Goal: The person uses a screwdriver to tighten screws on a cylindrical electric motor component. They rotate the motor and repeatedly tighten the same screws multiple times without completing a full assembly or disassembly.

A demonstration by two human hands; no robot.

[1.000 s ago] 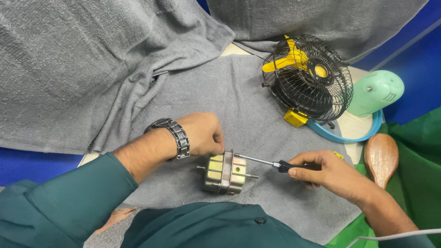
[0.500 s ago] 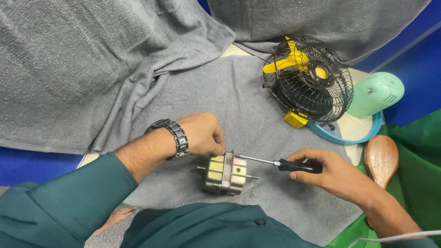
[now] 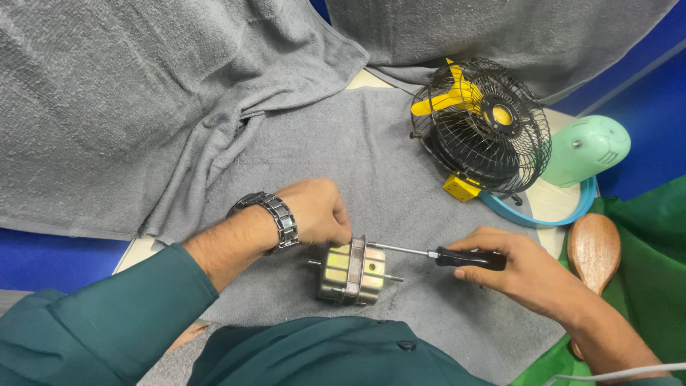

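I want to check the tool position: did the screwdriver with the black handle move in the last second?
No. The black-handled screwdriver in the right hand keeps its place against the small metal motor and the black wire fan cage.

Bare grey towel (image 3: 357, 154) left of fan cage (image 3: 480, 125) lies open.

No packages, labels, signs or screens are visible in the head view.
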